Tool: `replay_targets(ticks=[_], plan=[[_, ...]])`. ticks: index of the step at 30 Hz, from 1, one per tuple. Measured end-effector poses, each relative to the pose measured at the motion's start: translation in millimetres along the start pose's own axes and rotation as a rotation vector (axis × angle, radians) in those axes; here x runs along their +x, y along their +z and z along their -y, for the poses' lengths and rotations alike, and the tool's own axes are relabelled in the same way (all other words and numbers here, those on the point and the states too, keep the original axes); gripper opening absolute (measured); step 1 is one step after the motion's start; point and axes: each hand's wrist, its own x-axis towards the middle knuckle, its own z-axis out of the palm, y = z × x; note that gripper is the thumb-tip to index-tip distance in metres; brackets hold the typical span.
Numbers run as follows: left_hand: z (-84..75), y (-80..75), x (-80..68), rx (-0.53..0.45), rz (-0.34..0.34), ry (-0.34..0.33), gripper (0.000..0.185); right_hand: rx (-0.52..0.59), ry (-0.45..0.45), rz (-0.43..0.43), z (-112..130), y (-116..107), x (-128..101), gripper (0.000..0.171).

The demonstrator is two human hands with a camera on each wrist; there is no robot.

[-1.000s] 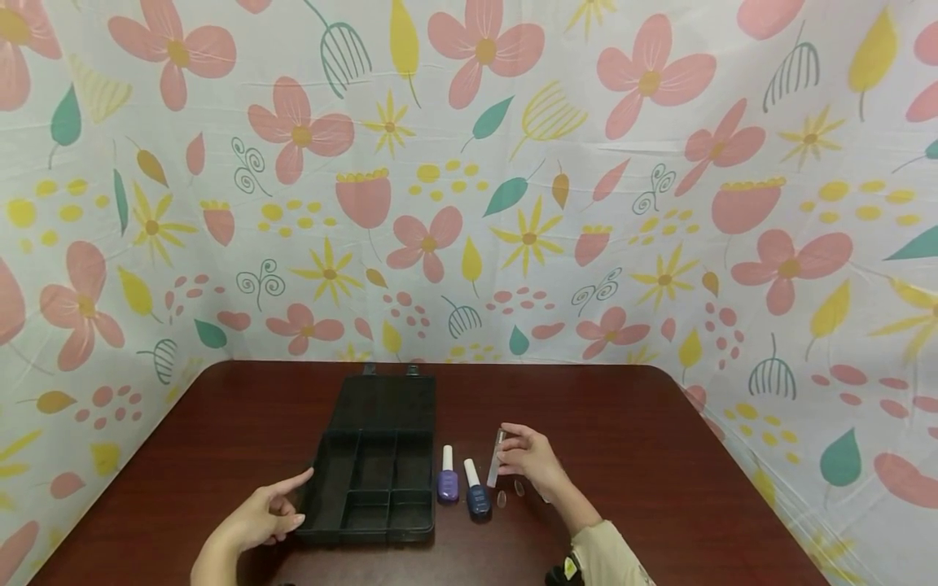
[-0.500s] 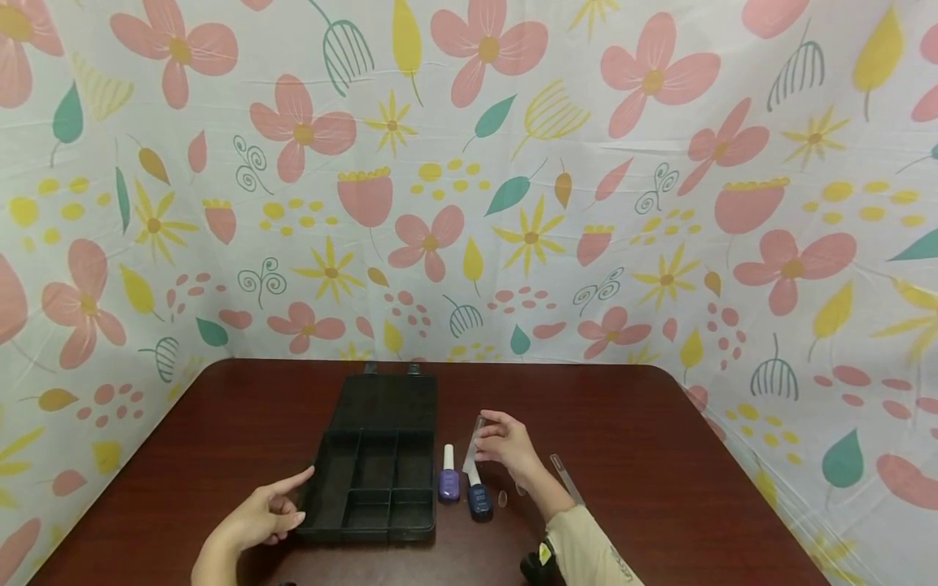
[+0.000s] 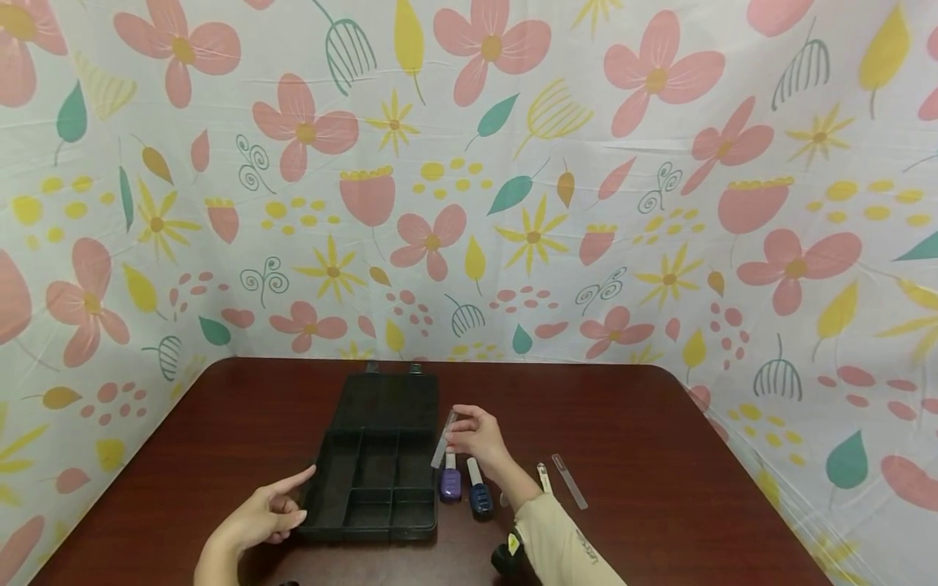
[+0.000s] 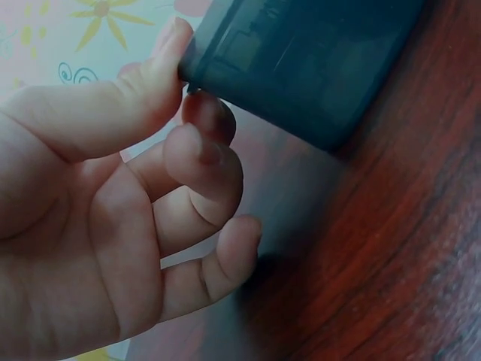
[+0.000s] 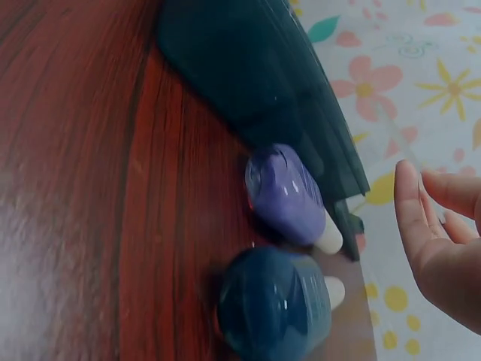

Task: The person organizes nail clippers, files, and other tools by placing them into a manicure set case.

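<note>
A black compartment box (image 3: 374, 480) lies on the table with its lid (image 3: 384, 401) folded back. My left hand (image 3: 256, 513) holds its near left corner, index finger along the side and thumb at the front; the other fingers curl below (image 4: 203, 173). My right hand (image 3: 479, 439) pinches a clear nail file (image 3: 442, 448) between thumb and fingers, above the box's right edge. The file appears faintly in the right wrist view. Below that hand stand a purple nail polish bottle (image 3: 450, 484) and a dark blue nail polish bottle (image 3: 480, 498), both with white caps.
Right of my forearm lie a nail clipper (image 3: 544, 478) and a second clear strip like the file (image 3: 569, 482). A small clear oval piece (image 3: 503, 499) is partly hidden by the sleeve. A flowered cloth (image 3: 469, 244) hangs behind the brown table (image 3: 645, 456).
My right hand has carried the nail file left, from beside the blue bottle to the box's right edge. The clipper and second strip have come into view. My left hand has stayed put.
</note>
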Motion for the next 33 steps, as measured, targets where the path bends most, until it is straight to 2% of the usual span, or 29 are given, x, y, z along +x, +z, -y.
replay_targets(ticks=[11, 23, 33], plan=[[-0.1, 0.2, -0.3, -0.013, -0.008, -0.007, 0.07, -0.014, -0.017, 0.021, -0.9, 21.4, 6.2, 0.047], [-0.3, 1.1, 0.3, -0.004, -0.006, -0.009, 0.07, -0.062, -0.047, 0.111, -6.5, 38.1, 5.6, 0.046], [-2.9, 0.1, -0.2, -0.023, 0.012, -0.009, 0.071, -0.187, -0.058, 0.179, -7.6, 48.7, 4.9, 0.043]])
